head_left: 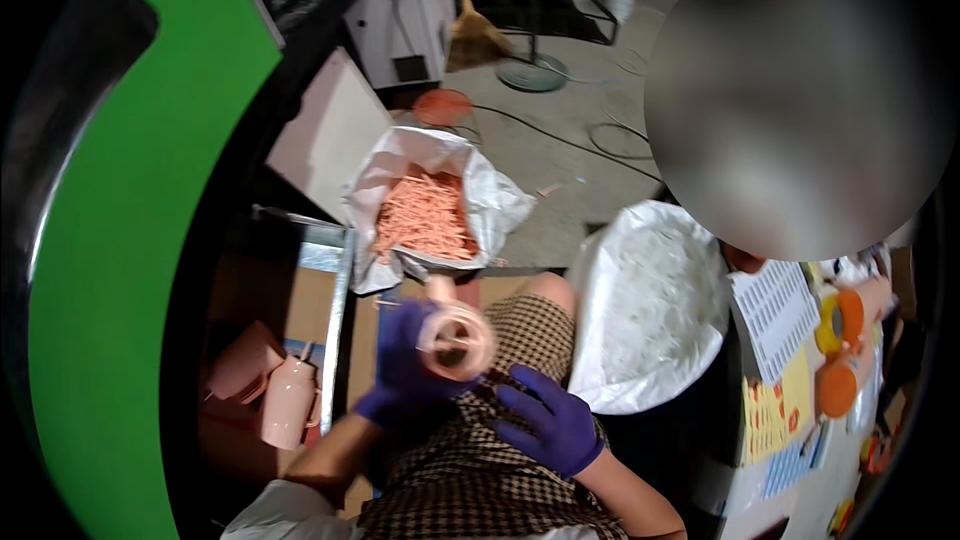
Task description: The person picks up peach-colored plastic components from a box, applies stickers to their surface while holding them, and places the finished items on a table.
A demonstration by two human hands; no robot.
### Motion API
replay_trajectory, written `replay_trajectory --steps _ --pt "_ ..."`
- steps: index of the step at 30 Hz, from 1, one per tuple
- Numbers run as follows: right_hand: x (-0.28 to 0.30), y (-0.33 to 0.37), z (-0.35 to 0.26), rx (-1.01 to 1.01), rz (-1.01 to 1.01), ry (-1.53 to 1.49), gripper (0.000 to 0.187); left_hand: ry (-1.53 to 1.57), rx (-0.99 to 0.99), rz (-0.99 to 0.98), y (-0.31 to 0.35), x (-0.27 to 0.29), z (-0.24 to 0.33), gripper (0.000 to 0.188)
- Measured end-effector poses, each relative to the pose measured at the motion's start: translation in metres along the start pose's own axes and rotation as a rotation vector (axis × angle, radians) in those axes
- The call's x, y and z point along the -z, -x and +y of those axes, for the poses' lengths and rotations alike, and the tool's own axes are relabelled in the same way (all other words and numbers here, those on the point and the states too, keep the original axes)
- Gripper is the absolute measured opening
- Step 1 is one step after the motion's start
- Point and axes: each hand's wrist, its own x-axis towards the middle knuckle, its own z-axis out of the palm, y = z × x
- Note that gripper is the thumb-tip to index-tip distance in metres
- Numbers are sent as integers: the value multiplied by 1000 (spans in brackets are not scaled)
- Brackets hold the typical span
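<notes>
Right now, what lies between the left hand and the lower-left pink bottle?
In the head view, a silver metal edge and brown strip separate the left hand from the pink bottle.

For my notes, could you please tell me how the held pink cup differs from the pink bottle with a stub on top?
The pink cup is in the left hand; the pink bottle is in the metal-edged bin. The cup points its round end to the camera; the bottle shows its side. Both are pale pink.

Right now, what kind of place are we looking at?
Maybe a small factory or workshop: one white bag holds many little pink pieces, a second white bag holds clear pieces, and the gloved left hand grips a pink container.
</notes>
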Motion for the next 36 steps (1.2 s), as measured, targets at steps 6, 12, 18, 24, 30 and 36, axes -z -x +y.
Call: replay_trajectory --steps 6,12,18,24,30,36 --pt "-32 -6 16 -178 -46 258 67 144 -195 141 -21 -32 59 62" --pt "-41 -3 40 -306 -226 247 36 115 -235 43 -22 -47 60 55" --pt "-25 -35 38 -127 24 65 46 -73 -297 269 -48 -43 31 66" --pt "47 4 99 -137 217 580 40 205 -28 633 -128 47 -39 101" --pt "106 74 230 -1060 77 855 32 239 -71 585 -116 64 -48 119" --pt "99 84 257 -1037 -30 1022 19 241 179 133 -51 -11 12 71"
